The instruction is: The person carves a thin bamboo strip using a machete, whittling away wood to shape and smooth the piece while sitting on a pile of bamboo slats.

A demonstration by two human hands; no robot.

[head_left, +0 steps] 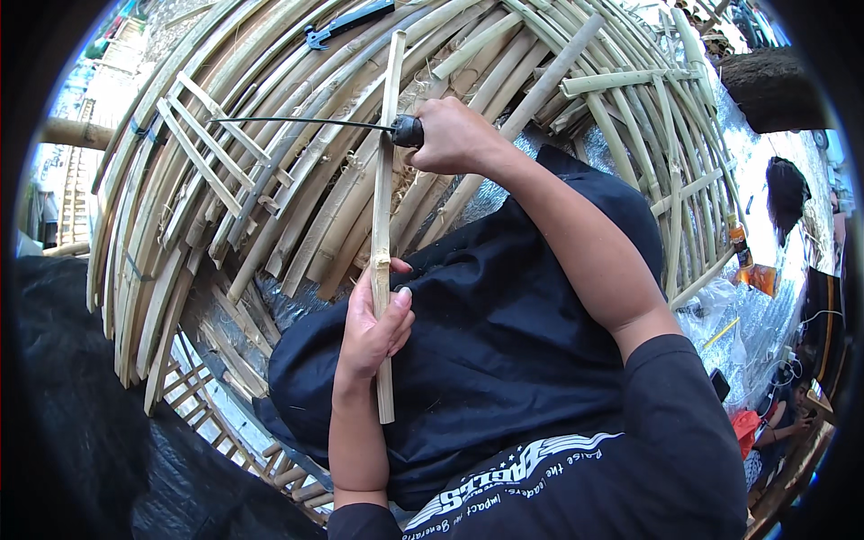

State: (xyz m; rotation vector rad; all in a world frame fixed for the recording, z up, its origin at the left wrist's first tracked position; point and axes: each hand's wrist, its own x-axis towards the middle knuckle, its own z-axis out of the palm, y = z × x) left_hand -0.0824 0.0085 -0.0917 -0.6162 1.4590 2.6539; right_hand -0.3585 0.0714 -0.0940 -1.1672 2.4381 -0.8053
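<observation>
A pale bamboo strip [382, 211] stands lengthwise in front of me, its near end over my dark-clothed lap. My left hand [376, 319] is closed round its lower part, just below a node, with the thumb on top. In my right hand [457, 135] is the black handle of a long knife [310, 122]. The thin dark blade points left and crosses the strip's upper part, seen almost edge-on. Whether the edge has cut into the bamboo I cannot tell.
Many split bamboo strips [297, 207] lie side by side ahead and to the left. A hammer [349, 24] rests on them at the far side. To the right are a bamboo lattice [670, 171], a bottle [741, 245] and silvery sheeting. Another person [792, 418] is at the far right.
</observation>
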